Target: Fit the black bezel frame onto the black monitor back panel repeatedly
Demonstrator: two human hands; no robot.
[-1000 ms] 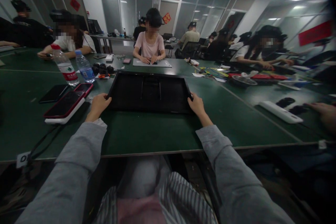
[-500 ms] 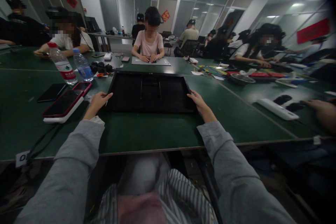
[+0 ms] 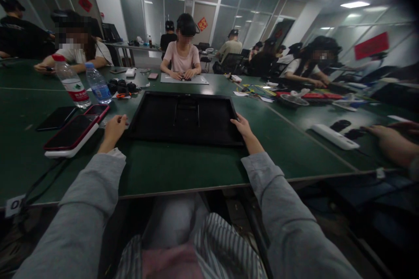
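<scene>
A flat black rectangular panel with a raised rim, like a monitor, lies on the green table in front of me. A thin upright U-shaped outline shows in its middle, and I cannot tell whether it is a part or a reflection. My right hand grips the panel's right edge, thumb on top. Just beside the left edge, my left hand is apart from the panel with its fingers curled together. Whether anything small is between those fingertips cannot be made out.
On the left are phones on a white block, a dark phone and two bottles. A white power strip and a co-worker's hand are at right. Across the table, a person works on a light board.
My left hand has come off the panel's left edge, moved slightly left, and curled its fingers. My right hand still holds the right edge. The view has shifted a little.
</scene>
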